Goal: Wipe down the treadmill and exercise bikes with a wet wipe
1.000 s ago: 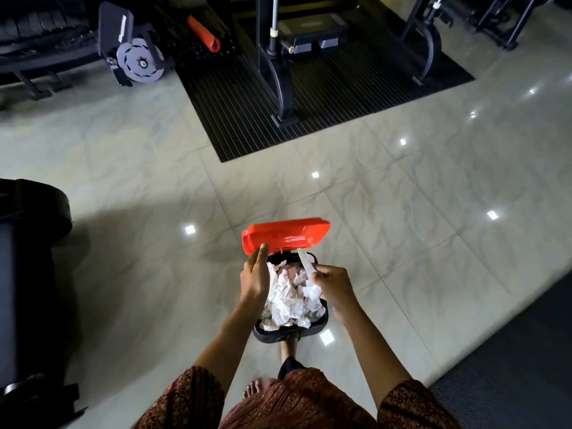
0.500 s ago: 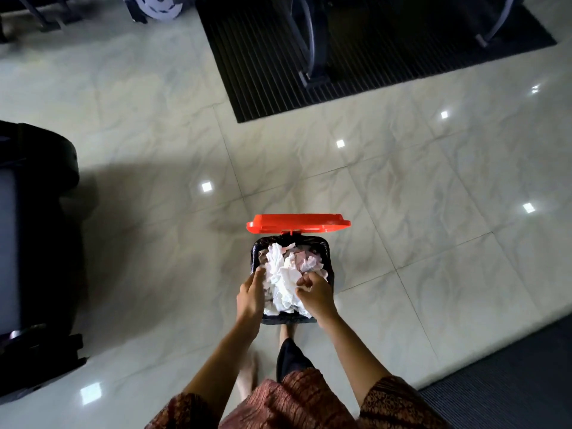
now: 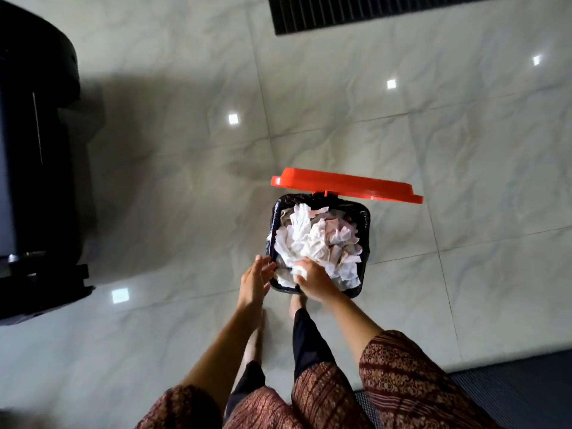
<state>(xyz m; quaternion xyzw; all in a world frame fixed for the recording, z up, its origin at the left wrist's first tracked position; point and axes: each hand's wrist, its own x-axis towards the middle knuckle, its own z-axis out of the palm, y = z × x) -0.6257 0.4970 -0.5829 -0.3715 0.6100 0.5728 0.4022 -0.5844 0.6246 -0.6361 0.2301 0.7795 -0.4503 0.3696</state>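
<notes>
Wet wipe (image 3: 299, 271), a white wad, sits at the near-left corner of the black bin (image 3: 367, 230), on top of a pile of crumpled white wipes (image 3: 315, 239) that fills it. We see the right hand (image 3: 314, 281) with its fingers curled round that wad, knuckles up. The left hand (image 3: 255, 281) is flat, fingers straight, just beside the bin's near-left rim; we cannot tell if it touches. The red lid (image 3: 346, 183) stands raised at the far edge. A black machine (image 3: 34, 150) is at far left, and a ribbed mat (image 3: 340, 10) lies far on the marble floor (image 3: 464, 150).
</notes>
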